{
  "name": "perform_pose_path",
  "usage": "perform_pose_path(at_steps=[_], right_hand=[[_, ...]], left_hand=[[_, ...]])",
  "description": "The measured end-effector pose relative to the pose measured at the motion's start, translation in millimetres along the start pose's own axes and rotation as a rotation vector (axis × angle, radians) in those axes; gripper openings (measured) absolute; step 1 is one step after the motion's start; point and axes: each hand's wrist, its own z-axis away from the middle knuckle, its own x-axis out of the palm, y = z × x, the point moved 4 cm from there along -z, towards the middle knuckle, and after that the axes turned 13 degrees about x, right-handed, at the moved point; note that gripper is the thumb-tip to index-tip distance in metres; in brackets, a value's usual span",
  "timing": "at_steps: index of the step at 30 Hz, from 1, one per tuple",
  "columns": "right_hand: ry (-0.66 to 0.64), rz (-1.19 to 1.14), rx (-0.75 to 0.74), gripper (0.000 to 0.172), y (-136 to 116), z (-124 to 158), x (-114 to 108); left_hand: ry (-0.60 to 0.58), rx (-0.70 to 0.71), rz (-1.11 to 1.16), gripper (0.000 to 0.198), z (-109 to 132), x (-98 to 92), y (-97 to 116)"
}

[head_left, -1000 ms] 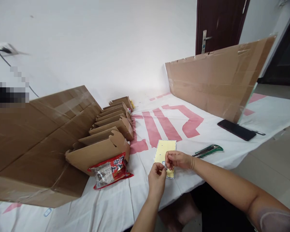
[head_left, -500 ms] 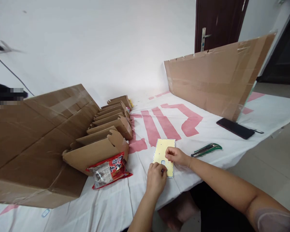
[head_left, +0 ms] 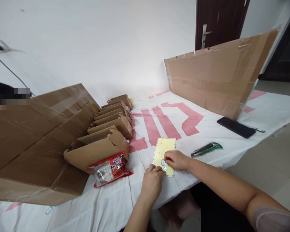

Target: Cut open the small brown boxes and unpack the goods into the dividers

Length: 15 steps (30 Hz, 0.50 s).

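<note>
A pale yellow card (head_left: pixel 164 147) with a wavy border lies flat on the cloth before me. On its lower part are a blue-outlined rectangular sticker (head_left: pixel 163 162) and a small white diamond-shaped sticker (head_left: pixel 164 168). My left hand (head_left: pixel 152 182) presses on the card's lower left edge, fingers bent and thumb over the bottom. Over the card's right side, my right hand (head_left: pixel 176 160) is closed in a pinch beside the rectangular sticker; anything between its fingertips is hidden. A green box cutter (head_left: pixel 207 149) rests right of my right hand.
Several open cardboard boxes (head_left: pixel 96 149) stand in a row at left, before a large cardboard panel (head_left: pixel 48 129). A red snack packet (head_left: pixel 111 169) leans on the nearest box. At right are a phone (head_left: pixel 236 127), a pen (head_left: pixel 259 130) and another upright cardboard panel (head_left: pixel 217 74).
My left hand has drawn back left and down, uncovering the diamond-shaped sticker. My right hand has moved slightly down on the card, still pinched.
</note>
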Motion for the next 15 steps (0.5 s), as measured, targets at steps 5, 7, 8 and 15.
perform_pose_path(at_steps=[5, 7, 8, 15], right_hand=[[-0.066, 0.039, -0.381, 0.027, -12, 9, 6], [-0.095, 0.078, -0.465, 0.025, -14, 12, 10], [-0.098, 0.103, -0.474, 0.02, -14, 12, 12], [-0.045, 0.381, -0.411, 0.024, -15, 9, 17]], left_hand=[[0.058, 0.017, 0.004, 0.032, 12, 0.1, -7], [0.133, -0.01, -0.012, 0.025, 20, -2.8, -17], [0.175, -0.038, -0.033, 0.023, 24, -4.4, -23], [0.26, -0.069, -0.105, 0.016, 42, -3.0, -40]])
